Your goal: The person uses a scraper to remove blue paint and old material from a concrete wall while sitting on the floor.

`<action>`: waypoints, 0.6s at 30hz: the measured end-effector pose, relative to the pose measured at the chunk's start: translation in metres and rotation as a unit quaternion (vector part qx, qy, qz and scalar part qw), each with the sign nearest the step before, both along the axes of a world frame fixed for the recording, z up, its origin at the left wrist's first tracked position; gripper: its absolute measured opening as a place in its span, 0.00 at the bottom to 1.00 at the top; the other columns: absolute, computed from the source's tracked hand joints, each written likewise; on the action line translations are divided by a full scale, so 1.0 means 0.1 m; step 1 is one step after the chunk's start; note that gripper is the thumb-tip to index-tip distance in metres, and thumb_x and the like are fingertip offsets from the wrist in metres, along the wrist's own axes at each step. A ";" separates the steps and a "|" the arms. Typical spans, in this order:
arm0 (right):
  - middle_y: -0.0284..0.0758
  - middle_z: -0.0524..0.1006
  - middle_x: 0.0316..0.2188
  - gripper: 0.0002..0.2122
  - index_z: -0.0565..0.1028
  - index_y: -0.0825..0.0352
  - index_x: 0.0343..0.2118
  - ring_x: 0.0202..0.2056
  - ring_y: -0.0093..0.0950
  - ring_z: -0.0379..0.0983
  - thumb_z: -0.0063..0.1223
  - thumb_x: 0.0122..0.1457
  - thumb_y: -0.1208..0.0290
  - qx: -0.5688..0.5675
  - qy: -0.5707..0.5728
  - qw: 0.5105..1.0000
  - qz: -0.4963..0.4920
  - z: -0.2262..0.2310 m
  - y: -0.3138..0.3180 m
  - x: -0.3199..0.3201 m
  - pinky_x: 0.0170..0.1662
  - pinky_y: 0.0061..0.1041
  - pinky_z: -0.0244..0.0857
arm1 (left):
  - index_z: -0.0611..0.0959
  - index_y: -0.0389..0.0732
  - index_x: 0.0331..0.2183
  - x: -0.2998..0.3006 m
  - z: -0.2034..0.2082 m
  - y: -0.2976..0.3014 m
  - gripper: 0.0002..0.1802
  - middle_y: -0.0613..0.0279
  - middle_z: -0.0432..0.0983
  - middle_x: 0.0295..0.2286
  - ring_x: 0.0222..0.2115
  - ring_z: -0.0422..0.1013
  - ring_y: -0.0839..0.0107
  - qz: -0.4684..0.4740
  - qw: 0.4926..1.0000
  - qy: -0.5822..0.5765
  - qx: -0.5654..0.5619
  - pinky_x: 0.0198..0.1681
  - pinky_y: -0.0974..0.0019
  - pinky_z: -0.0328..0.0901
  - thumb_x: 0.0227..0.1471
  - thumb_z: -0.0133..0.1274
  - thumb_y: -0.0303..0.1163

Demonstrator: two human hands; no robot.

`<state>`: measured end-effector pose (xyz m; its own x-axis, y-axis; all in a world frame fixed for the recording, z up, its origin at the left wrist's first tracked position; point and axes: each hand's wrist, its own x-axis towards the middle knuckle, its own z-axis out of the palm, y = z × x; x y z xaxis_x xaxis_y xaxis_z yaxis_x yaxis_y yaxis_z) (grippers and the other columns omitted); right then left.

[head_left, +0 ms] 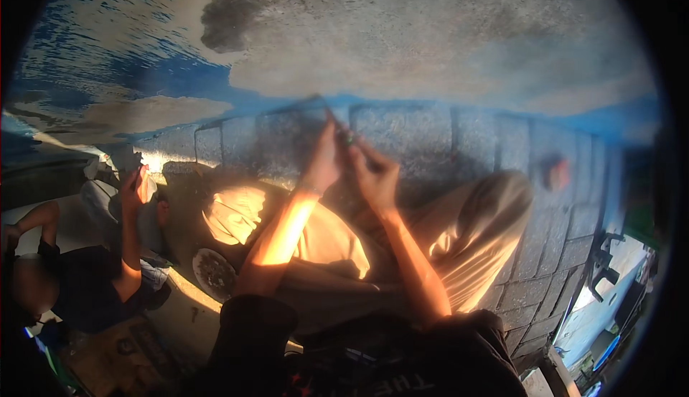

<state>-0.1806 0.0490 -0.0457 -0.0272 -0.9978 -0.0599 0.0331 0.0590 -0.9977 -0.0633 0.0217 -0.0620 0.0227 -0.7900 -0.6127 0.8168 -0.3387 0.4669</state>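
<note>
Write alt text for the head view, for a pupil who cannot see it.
The left hand and right hand of a person seated in tan trousers are close together at a small, blurred thing, partly green. Beyond are grey blocks and a patchy blue-and-grey surface; at left, another person has one hand raised.

Tan cloth trousers point(474, 246) look smooth, with a soft sheen along the folds; the black cloth shirt point(459, 347) is matt. Grey rectangular paving blocks point(409, 135) look rough and stony, the grey-and-blue painted surface point(430, 31) worn and patchy. The small green-spotted item point(349, 138) is too blurred to tell its material.
</note>
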 end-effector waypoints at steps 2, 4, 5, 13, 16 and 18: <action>0.43 0.79 0.35 0.13 0.76 0.76 0.39 0.39 0.21 0.72 0.58 0.53 0.74 0.017 0.000 1.000 -0.003 0.01 0.00 0.00 0.44 0.20 0.65 | 0.69 0.43 0.24 -0.02 0.05 0.00 0.25 0.66 0.63 0.22 0.32 0.65 0.61 -0.004 1.000 0.002 0.005 0.45 0.57 0.62 0.54 0.44 0.56; 0.42 0.79 0.35 0.13 0.77 0.75 0.39 0.38 0.19 0.71 0.58 0.53 0.73 0.034 -0.009 0.999 0.011 0.05 -0.03 0.00 0.44 0.19 0.64 | 0.70 0.44 0.24 -0.02 0.14 0.00 0.24 0.66 0.63 0.22 0.31 0.65 0.62 -0.001 1.000 0.005 0.016 0.44 0.58 0.62 0.54 0.44 0.56; 0.42 0.79 0.35 0.13 0.77 0.75 0.39 0.38 0.19 0.71 0.58 0.53 0.73 0.035 -0.008 0.999 0.012 0.06 -0.04 0.02 0.44 0.19 0.64 | 0.70 0.44 0.24 -0.01 0.16 0.00 0.24 0.66 0.63 0.22 0.31 0.65 0.62 0.001 1.000 0.006 0.018 0.44 0.58 0.62 0.54 0.44 0.56; 0.43 0.80 0.33 0.13 0.77 0.73 0.39 0.36 0.20 0.73 0.59 0.52 0.71 0.008 -0.004 0.999 0.040 0.06 -0.19 0.09 0.41 0.20 0.66 | 0.71 0.43 0.26 0.08 0.16 -0.04 0.23 0.66 0.64 0.22 0.30 0.65 0.63 0.065 0.998 -0.008 -0.009 0.45 0.57 0.63 0.55 0.44 0.55; 0.45 0.80 0.31 0.14 0.78 0.72 0.38 0.34 0.21 0.74 0.60 0.51 0.70 0.007 0.000 0.999 0.048 0.07 -0.20 0.12 0.38 0.21 0.67 | 0.69 0.43 0.25 0.13 0.14 -0.04 0.24 0.67 0.63 0.22 0.30 0.65 0.64 0.074 0.997 -0.002 0.004 0.45 0.56 0.63 0.55 0.43 0.56; 0.46 0.80 0.30 0.14 0.78 0.72 0.38 0.32 0.22 0.75 0.60 0.51 0.69 0.006 0.005 0.999 0.051 0.14 -0.24 0.17 0.37 0.21 0.68 | 0.69 0.43 0.25 0.21 0.13 -0.03 0.25 0.67 0.62 0.21 0.30 0.64 0.64 0.075 0.997 0.008 0.008 0.45 0.55 0.62 0.54 0.43 0.56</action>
